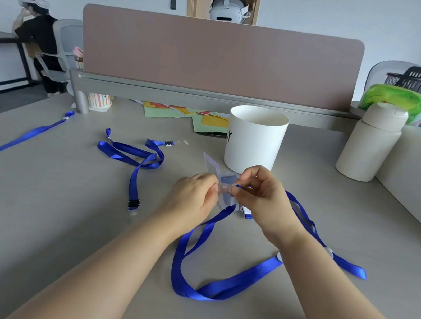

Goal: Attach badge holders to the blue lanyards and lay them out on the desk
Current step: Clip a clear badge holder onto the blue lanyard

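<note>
Above the middle of the grey desk (27, 212), my left hand (193, 198) and my right hand (262, 193) meet on a clear badge holder (215, 167). My left fingers pinch the holder's edge; my right fingers pinch the clear strap tab of a blue lanyard (227, 284) against it. That lanyard loops on the desk under my forearms. A second blue lanyard (137, 158) with a black clip lies crumpled to the left. A third blue lanyard (11, 142) stretches flat at the far left.
A white cylindrical bucket (254, 139) stands just behind my hands. A cream bottle (368, 141) is at the right by a raised ledge. Coloured paper sheets (183, 115) lie under the pink divider (218, 55). People wearing headsets sit beyond.
</note>
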Motion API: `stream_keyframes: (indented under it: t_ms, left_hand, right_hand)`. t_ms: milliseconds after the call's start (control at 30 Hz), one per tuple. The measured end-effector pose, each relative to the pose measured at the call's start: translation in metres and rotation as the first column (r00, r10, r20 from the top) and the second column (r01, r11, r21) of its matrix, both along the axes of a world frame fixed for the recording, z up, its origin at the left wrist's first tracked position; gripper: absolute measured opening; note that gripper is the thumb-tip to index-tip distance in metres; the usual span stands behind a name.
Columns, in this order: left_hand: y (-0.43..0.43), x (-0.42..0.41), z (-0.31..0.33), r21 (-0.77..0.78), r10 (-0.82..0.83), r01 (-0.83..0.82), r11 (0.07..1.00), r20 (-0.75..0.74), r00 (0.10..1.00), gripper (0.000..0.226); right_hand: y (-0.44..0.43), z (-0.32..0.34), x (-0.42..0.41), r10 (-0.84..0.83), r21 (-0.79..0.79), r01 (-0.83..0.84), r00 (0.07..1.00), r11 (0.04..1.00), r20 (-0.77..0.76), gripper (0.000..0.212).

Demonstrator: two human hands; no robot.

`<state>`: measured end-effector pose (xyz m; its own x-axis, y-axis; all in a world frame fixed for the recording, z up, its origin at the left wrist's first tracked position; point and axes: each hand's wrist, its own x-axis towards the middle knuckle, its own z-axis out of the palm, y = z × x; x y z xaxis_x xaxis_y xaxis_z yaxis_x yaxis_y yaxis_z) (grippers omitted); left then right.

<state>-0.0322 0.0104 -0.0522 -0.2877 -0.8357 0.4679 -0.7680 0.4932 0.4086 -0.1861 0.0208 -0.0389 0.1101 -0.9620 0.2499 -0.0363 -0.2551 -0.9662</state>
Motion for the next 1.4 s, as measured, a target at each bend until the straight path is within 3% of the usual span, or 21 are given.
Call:
stream_keyframes:
  t_ms: [167, 233, 300, 367, 533, 633, 733, 867, 967, 1233, 1300, 1400]
  left_hand:
    - [-0.005, 0.006, 0.001, -0.138, -0.072, 0.047, 0.989, -0.182, 0.981, 0.009]
    - [-0.005, 0.009, 0.004, -0.063, -0.159, 0.148, 0.987, -0.228, 0.961, 0.008]
    - [-0.006, 0.014, 0.005, 0.048, -0.188, 0.208, 0.977, -0.276, 0.943, 0.032]
    - [-0.009, 0.018, 0.006, 0.06, -0.141, 0.159, 0.985, -0.239, 0.961, 0.044]
    - [-0.013, 0.02, 0.003, -0.097, -0.096, 0.084, 0.992, -0.122, 0.988, 0.019]
    - [-0.012, 0.02, 0.003, -0.127, -0.129, 0.116, 0.985, -0.094, 0.987, 0.016]
    - [-0.008, 0.02, 0.005, -0.167, -0.1, 0.077, 0.983, -0.136, 0.986, 0.016]
    - [-0.008, 0.022, 0.009, -0.305, -0.087, 0.072, 0.95, -0.036, 0.996, 0.021]
    - [-0.007, 0.021, 0.012, -0.346, -0.059, 0.069, 0.936, 0.041, 0.997, 0.022]
    - [-0.006, 0.017, 0.013, -0.303, -0.07, 0.113, 0.946, 0.149, 0.986, 0.026]
    - [-0.006, 0.014, 0.015, -0.346, -0.072, 0.12, 0.931, 0.149, 0.986, 0.038]
    - [-0.007, 0.01, 0.015, -0.375, -0.058, 0.105, 0.921, 0.134, 0.989, 0.045]
  right_hand:
    - [-0.001, 0.001, 0.0, 0.056, 0.102, -0.075, 0.982, 0.992, 0.179, 0.024]
    - [-0.001, 0.002, 0.0, 0.083, 0.11, -0.111, 0.97, 0.988, 0.23, 0.024]
    - [-0.001, 0.001, 0.0, 0.088, 0.115, -0.12, 0.963, 0.986, 0.255, 0.025]
    - [-0.002, 0.0, 0.0, 0.074, 0.116, -0.107, 0.964, 0.988, 0.256, 0.024]
    - [-0.003, -0.001, -0.003, 0.043, 0.083, -0.065, 0.968, 0.994, 0.248, 0.025]
    - [-0.003, 0.001, -0.005, -0.007, 0.023, 0.003, 0.989, 1.0, 0.15, 0.027]
    - [-0.004, 0.002, -0.009, -0.09, -0.075, 0.083, 0.992, 0.994, -0.087, 0.025]
    - [-0.005, 0.004, -0.016, -0.175, -0.188, 0.112, 0.915, 0.976, -0.364, 0.021]
    - [-0.008, 0.002, -0.018, -0.243, -0.237, 0.151, 0.868, 0.96, -0.432, 0.024]
    - [-0.007, 0.004, -0.015, -0.284, -0.216, 0.215, 0.885, 0.952, -0.369, 0.019]
    - [-0.007, 0.01, -0.016, -0.301, -0.202, 0.253, 0.917, 0.946, -0.261, 0.017]
    - [-0.005, 0.017, -0.015, -0.191, -0.058, 0.194, 0.981, 0.979, 0.043, 0.011]
